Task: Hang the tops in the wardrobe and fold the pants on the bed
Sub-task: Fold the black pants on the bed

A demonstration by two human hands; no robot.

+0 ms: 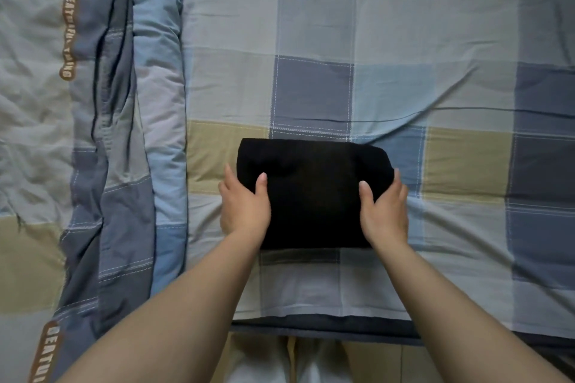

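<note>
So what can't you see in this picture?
Head view only:
- Fingers of both hands: tucked round the sides of the black folded pants.
- The pants' details: too dark.
- Quilt lettering: partly lost in folds and cut by the bottom edge.
- Wardrobe and tops: out of frame.

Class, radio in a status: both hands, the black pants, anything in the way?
Left hand and right hand grip opposite sides of the folded black pants. Pants flat on checked bedsheet. Rolled quilt left, apart; nothing blocking.
</note>
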